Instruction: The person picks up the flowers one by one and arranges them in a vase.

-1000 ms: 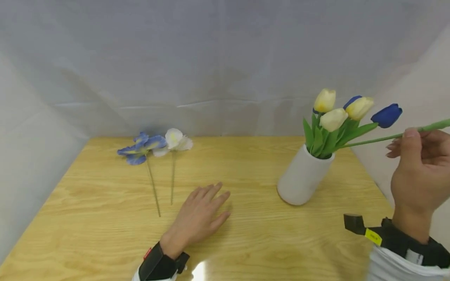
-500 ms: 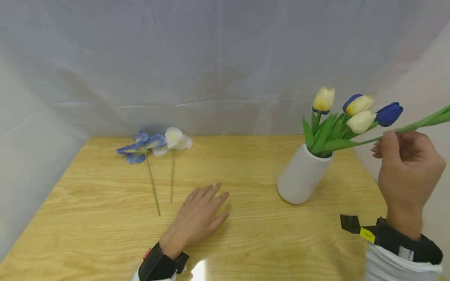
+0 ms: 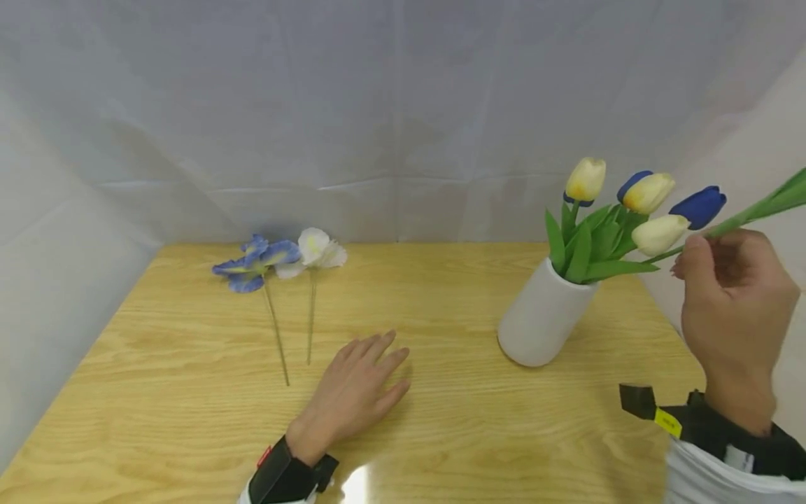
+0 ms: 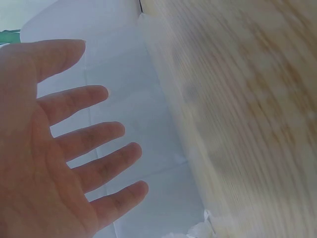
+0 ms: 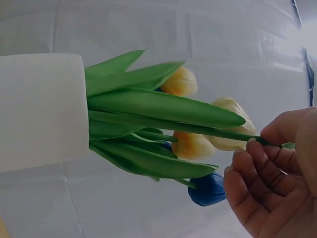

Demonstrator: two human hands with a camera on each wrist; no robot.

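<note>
My right hand (image 3: 737,294) pinches a green flower stem (image 5: 223,133) between thumb and fingertips, beside the vase mouth. The stem reaches into the white vase (image 3: 544,315); its leafy upper part runs off the right edge of the head view, with the bloom out of sight. Around it in the vase stand several tulips, among them a cream tulip (image 3: 660,234), a yellowish one (image 3: 585,180) and a blue tulip (image 3: 699,206). Palm down, my left hand (image 3: 352,392) stays over the table with spread fingers, holding nothing; the left wrist view shows its bare palm.
At the table's back left lie a blue-purple flower (image 3: 257,264) and a white flower (image 3: 317,248), their thin stems pointing toward me. The wooden table (image 3: 441,434) has a pale cloth (image 3: 390,105) behind it and more at the sides.
My right hand has moved left, closer to the vase, bringing the pinched stem along. The cream tulip has swung right, toward the blue one. My left hand has stayed put.
</note>
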